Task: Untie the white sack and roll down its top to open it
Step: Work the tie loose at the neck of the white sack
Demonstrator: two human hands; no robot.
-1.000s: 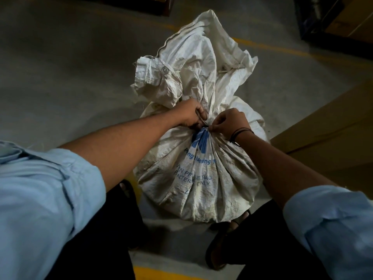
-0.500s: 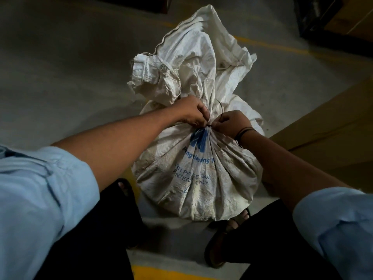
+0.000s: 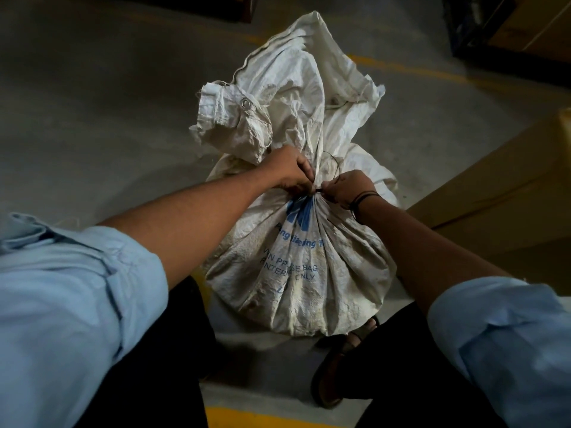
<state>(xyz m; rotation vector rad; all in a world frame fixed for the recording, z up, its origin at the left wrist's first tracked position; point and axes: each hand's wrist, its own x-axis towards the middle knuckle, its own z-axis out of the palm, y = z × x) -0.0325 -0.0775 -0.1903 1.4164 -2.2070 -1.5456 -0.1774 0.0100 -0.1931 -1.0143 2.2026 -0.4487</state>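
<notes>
A dirty white woven sack [image 3: 296, 273] with blue print stands on the concrete floor between my legs. Its neck is gathered and bound by a thin dark tie [image 3: 318, 189]. A loose loop of the tie [image 3: 335, 165] arcs up above the knot. The slack upper part of the sack [image 3: 293, 97] flops away from me. My left hand [image 3: 292, 174] pinches the neck and tie from the left. My right hand [image 3: 347, 188] pinches the tie from the right, a dark band on its wrist. The knot itself is mostly hidden by my fingers.
A brown cardboard box [image 3: 500, 193] lies close on the right of the sack. Dark pallets or racks [image 3: 494, 32] stand at the far right. Yellow floor lines [image 3: 411, 67] cross behind the sack and one [image 3: 247, 417] runs near my feet. My sandalled foot [image 3: 332, 375] rests by the sack's base.
Both hands stayed at the neck of the sack. A loop of the dark tie has come free and now arcs above my right hand. The camera shifted slightly.
</notes>
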